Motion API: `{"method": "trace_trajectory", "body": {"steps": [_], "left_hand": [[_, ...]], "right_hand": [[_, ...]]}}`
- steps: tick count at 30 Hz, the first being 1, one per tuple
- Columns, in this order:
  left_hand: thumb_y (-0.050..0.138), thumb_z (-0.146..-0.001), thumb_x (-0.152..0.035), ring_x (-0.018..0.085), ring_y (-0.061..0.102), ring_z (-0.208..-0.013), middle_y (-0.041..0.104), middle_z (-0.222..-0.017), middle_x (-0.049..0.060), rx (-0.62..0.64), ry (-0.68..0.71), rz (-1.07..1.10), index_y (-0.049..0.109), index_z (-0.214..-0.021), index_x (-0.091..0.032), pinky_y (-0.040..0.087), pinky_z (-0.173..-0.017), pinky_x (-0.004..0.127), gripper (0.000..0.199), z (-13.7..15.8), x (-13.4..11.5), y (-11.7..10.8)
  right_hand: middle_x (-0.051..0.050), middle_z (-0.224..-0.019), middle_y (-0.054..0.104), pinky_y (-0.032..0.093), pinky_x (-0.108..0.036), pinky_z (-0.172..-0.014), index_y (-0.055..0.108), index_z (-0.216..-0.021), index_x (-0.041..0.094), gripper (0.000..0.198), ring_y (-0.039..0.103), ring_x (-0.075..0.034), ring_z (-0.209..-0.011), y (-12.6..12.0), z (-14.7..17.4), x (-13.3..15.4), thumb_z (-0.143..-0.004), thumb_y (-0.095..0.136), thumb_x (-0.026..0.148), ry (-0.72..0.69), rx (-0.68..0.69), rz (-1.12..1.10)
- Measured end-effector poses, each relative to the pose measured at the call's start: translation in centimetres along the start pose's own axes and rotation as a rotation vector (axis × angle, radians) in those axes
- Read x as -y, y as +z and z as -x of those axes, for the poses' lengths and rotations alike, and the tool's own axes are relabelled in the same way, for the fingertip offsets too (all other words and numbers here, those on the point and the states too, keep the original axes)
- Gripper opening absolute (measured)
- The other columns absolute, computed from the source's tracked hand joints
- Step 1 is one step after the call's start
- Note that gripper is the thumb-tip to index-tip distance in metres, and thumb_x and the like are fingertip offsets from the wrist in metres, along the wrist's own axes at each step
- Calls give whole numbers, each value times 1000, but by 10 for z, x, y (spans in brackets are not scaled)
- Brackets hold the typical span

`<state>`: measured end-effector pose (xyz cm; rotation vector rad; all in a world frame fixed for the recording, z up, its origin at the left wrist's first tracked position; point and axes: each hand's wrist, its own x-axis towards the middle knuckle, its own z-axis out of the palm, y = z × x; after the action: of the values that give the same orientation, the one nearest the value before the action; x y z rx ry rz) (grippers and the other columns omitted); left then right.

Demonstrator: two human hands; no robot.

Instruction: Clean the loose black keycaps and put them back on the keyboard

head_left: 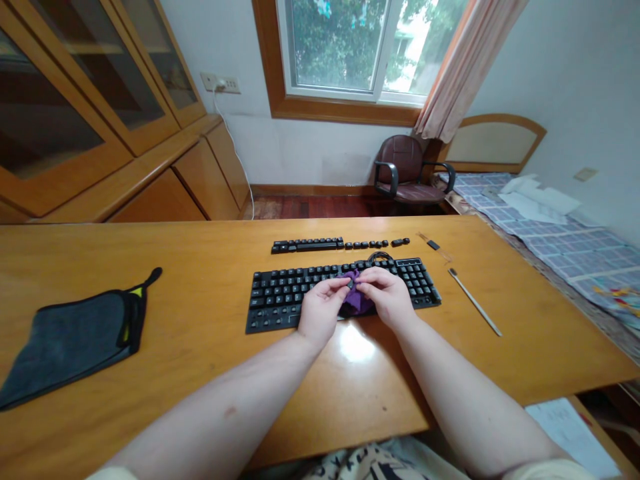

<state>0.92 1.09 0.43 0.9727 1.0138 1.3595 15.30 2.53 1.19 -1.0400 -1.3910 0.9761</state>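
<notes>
Over one keyboard (274, 292) | left fingers (336, 285) pinching one keycap (350, 284) | right fingers (373, 275) gripping one purple cloth (357, 304) | one brush (473, 299)

From afar I am holding both bare forearms (245, 393) outstretched and angled inward, while the left hand (321, 311) and right hand (389, 297) are pinching just beside each other.
</notes>
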Motion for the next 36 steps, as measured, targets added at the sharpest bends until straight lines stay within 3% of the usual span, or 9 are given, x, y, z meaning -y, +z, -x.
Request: {"method": "trace_trajectory", "body": {"steps": [6, 14, 20, 25, 32, 36], "left_hand": [[67, -69, -23, 17, 65, -85, 71, -93, 7, 81, -25, 73, 67, -95, -16, 52, -83, 34, 28, -1, 0, 2], [68, -63, -16, 14, 64, -79, 68, -83, 4, 60, 21, 92, 61, -86, -15, 52, -78, 29, 24, 0, 1, 1], [69, -58, -10, 14, 65, -79, 68, -83, 3, 53, 15, 38, 61, -86, -15, 53, -77, 27, 29, 0, 5, -1], [69, -61, -14, 17, 66, -82, 68, -88, 5, 80, 58, -49, 63, -88, -16, 53, -79, 31, 28, 3, 5, -4], [62, -69, -13, 20, 64, -87, 66, -92, 5, 50, 207, -318, 69, -88, -21, 50, -85, 34, 21, 5, 11, -9], [64, -68, -14, 19, 63, -85, 66, -90, 4, 53, 244, -323, 68, -87, -21, 51, -82, 34, 20, 7, 7, -8]], "right_hand": [[-3, -78, 64, 46, -28, -59, 70, -70, 21, 10, 57, -13, -64, 2, 1, 1, -65, 73, 30, 88, -9, -58], [-2, -79, 63, 43, -24, -50, 71, -72, 20, 14, 51, -10, -55, -2, -1, 1, -65, 72, 32, 145, -47, -166], [-3, -84, 63, 47, -26, -57, 71, -76, 22, 18, 57, -13, -67, 3, 1, 2, -59, 77, 27, 147, 58, -158], [-2, -76, 65, 48, -26, -54, 69, -75, 19, 23, 56, -12, -58, 4, 1, 7, -57, 77, 32, 283, 70, -151], [2, -54, 56, 41, -24, -45, 65, -63, 17, 18, 49, -10, -45, 4, 1, 14, -65, 71, 34, 273, 47, -96], [1, -65, 61, 42, -24, -47, 66, -68, 19, 18, 51, -10, -50, 7, 4, 12, -61, 74, 33, 233, 36, -113]]}}
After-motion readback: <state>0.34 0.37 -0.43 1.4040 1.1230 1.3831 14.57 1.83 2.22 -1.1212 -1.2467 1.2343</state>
